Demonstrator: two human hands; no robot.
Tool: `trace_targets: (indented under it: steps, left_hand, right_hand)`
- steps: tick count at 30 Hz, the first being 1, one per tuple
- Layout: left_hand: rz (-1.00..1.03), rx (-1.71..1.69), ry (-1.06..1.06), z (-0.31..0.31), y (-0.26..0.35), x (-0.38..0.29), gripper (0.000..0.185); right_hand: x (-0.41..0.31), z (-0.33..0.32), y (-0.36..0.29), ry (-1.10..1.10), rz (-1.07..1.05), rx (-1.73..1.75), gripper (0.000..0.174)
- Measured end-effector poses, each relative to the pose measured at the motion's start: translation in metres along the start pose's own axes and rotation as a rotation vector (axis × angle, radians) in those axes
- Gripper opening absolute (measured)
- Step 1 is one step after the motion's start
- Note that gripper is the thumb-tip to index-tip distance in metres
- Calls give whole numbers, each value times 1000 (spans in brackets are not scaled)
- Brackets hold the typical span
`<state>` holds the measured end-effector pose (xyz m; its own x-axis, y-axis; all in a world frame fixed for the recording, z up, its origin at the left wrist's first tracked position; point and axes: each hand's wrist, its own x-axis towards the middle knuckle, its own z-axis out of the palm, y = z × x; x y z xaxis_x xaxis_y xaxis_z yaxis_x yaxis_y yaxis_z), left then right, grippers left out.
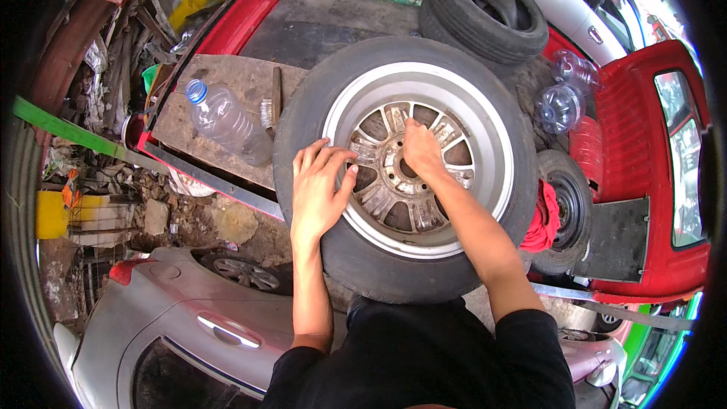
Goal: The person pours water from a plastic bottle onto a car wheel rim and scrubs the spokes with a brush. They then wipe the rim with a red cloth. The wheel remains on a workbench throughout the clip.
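Observation:
A car wheel with a spoked alloy rim (420, 246) and a black tire (397, 278) lies flat in front of me, its dirty inner side facing up. My left hand (324, 182) rests, fingers spread, across the tire sidewall and the rim's left edge; it holds nothing. Inside the wheel, my right hand (421, 149) is curled over the spokes just above the hub (392, 162), covering part of the centre hole. Whether anything small is inside its fingers is hidden. Brown grime and wet-looking shine mark the spokes.
The wheel is on a red pickup's bed (335, 11). Around it are a loose tire (483, 11), a plastic bottle (227, 119), a brush (267, 113), more clear bottles (561, 108), a red cloth (542, 221) and a steel wheel (559, 210). A silver car (176, 307) stands behind me at left.

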<state>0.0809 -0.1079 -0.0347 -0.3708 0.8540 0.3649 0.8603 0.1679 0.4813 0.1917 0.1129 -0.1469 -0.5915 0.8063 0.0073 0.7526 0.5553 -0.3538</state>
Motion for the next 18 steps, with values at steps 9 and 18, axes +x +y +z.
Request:
trace_targets:
  steps: [9,18]
  left_hand:
    - [34,-38,38,0,-1,-2,22]
    - [40,-32,25,1,-1,-2,22]
  right_hand:
    - [8,-47,21,-164,-250,-276,22]
    - [-10,-4,12,111,-145,-86,24]
